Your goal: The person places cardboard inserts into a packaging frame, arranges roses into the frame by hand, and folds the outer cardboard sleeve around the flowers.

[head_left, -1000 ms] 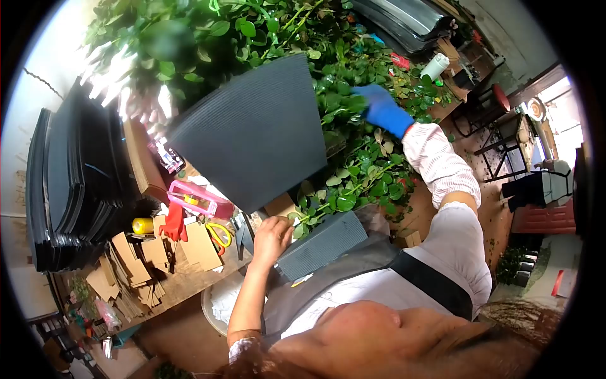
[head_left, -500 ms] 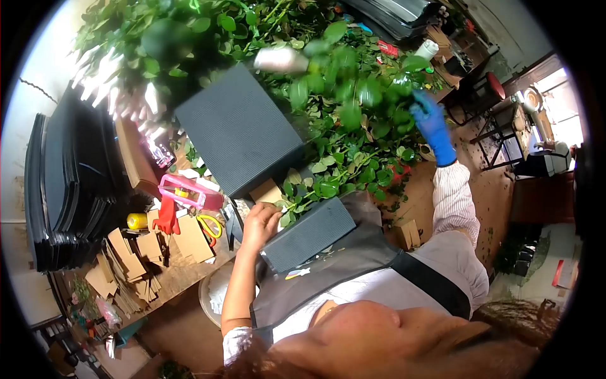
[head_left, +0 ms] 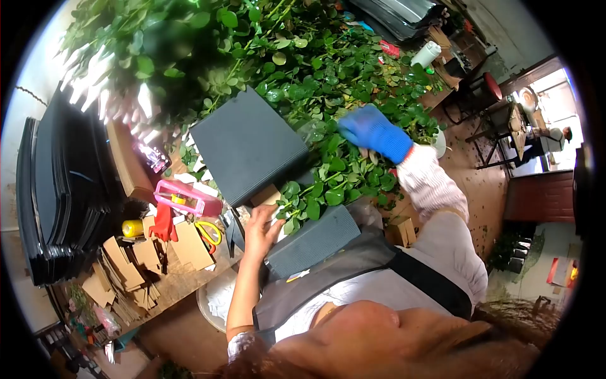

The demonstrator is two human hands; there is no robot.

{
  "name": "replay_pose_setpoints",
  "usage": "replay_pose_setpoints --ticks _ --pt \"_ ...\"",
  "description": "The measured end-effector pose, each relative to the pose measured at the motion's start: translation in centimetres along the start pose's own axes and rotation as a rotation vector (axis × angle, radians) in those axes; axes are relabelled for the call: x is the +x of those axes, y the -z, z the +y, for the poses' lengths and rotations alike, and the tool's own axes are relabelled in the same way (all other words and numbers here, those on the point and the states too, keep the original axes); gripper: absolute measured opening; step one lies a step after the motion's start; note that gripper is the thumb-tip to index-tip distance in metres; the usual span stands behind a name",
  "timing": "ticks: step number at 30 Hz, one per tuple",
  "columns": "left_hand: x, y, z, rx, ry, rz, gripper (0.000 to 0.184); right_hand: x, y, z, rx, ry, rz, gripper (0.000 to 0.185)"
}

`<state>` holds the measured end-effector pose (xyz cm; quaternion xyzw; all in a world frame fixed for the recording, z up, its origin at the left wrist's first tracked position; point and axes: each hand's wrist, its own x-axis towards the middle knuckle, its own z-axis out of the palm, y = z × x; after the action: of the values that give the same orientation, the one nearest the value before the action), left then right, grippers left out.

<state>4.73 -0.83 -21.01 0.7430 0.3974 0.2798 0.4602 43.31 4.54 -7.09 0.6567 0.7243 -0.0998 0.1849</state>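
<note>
My bare left hand [head_left: 257,232] lies at the left end of a bundle of leafy rose stems [head_left: 325,189], its thumb and fingers apart beside the leaves. Grey corrugated board flanks the bundle: a near panel [head_left: 315,240] against my apron and a larger far panel [head_left: 249,145]. My right hand [head_left: 375,132], in a blue knit glove, is closed over the stems at the right of the far panel; whatever its fingers hold is hidden. Beyond lies a heap of leafy stems [head_left: 315,82], with white-sleeved buds [head_left: 104,85] at its left end.
On the table's left are a pink tape dispenser [head_left: 188,197], a red glove [head_left: 164,222], yellow-handled scissors [head_left: 209,234], a yellow roll [head_left: 132,228] and cardboard pieces [head_left: 126,262]. Dark folded sheets [head_left: 76,189] stack behind them. A white bottle [head_left: 426,54] stands far right.
My gloved right hand has come left and nearer, closing over the stems. The blurred white-headed rose above the far panel is no longer in the air. My left hand has hardly moved.
</note>
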Motion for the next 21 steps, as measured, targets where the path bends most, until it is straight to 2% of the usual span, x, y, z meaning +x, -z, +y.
replay_pose_setpoints --ticks 2,4,7,8,11,12,15,16,18,19,21 --pt "0.1 0.2 0.9 0.113 -0.099 0.008 0.048 6.5 -3.2 0.9 0.169 0.267 0.755 0.029" --pt "-0.1 0.2 0.7 0.157 -0.136 0.001 0.050 12.4 -4.8 0.4 -0.152 0.248 0.914 0.032" --pt "-0.1 0.3 0.8 0.200 -0.151 -0.019 0.053 15.9 -3.0 0.3 -0.222 0.219 0.247 0.029" --pt "-0.1 0.4 0.9 0.175 -0.129 -0.023 0.053 17.0 -1.8 0.3 -0.204 0.123 0.120 0.027" --pt "-0.1 0.3 1.2 0.153 -0.092 -0.023 0.053 14.8 1.3 0.5 -0.148 0.296 0.738 0.027" --pt "-0.1 0.2 1.1 0.155 -0.089 -0.018 0.053 14.1 1.9 0.5 -0.116 0.373 0.814 0.030" --pt "-0.3 -0.1 0.3 0.116 -0.053 -0.032 0.054 15.1 1.9 3.5 -0.167 0.295 0.595 0.031" --pt "-0.2 0.0 0.6 0.134 -0.053 -0.038 0.054 15.5 2.6 5.4 -0.186 0.070 0.455 0.029" --pt "-0.4 0.0 0.2 0.154 -0.050 -0.038 0.055 14.9 3.5 9.6 -0.269 -0.251 0.539 0.023" --pt "-0.4 0.1 0.3 0.171 -0.068 -0.033 0.056 13.7 3.9 11.0 -0.275 -0.308 0.610 0.022" --pt "-0.5 0.1 0.7 0.205 -0.089 -0.026 0.057 11.8 3.4 13.1 -0.225 -0.266 0.797 0.022"
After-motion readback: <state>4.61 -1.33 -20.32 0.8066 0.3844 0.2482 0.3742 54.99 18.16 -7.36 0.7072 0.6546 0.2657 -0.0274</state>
